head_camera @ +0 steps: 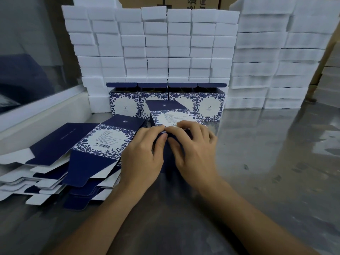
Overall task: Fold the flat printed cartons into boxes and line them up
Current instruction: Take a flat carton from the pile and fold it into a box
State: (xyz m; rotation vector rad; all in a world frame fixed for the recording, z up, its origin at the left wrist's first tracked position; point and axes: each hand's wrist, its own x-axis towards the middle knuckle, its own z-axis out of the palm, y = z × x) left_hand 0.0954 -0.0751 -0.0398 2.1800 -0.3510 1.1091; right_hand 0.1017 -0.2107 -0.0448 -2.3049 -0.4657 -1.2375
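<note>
One printed carton [173, 115], light, thin card, crease-prone: left hand [145, 151] and right hand [191, 144] both pinch its near end flaps; grip along folds.

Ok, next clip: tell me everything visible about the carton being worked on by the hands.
The carton is printed card: navy panels, a white label panel with small text framed by blue leaf print. It lies on its side on the steel table, partly opened into a box, its far end pointing at the row of finished boxes. Both hands, left and right, grip its near end, hiding the flaps.
</note>
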